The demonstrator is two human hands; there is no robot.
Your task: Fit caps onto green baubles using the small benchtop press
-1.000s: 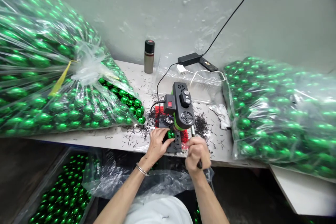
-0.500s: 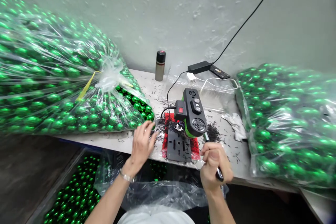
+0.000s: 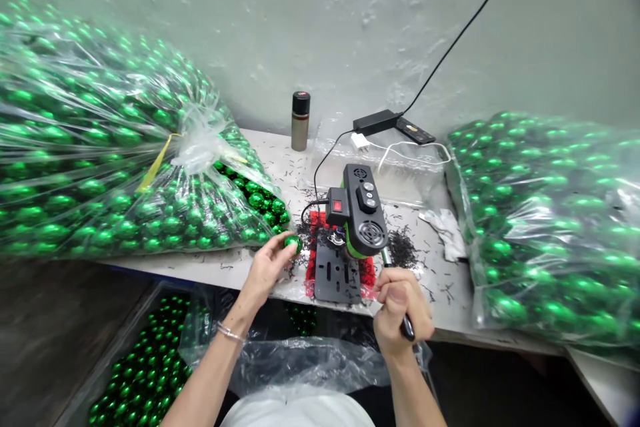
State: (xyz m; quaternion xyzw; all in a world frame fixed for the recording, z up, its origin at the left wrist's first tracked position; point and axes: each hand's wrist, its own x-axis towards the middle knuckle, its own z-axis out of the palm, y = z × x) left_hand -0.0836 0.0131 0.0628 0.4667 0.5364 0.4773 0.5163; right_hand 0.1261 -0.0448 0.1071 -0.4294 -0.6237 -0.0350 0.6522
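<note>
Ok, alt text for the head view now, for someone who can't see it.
A person's left hand holds a shiny green ball beside a black-and-green machine, while the right hand grips its lever handle. A tied clear plastic bag of green balls lies left, another bag right, on a pale table strewn with black scraps.

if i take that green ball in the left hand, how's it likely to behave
The green ball would probably roll, being round. Its mirror shine suggests a slippery surface. The left hand pinches it in its fingers, so it may be light.
</note>
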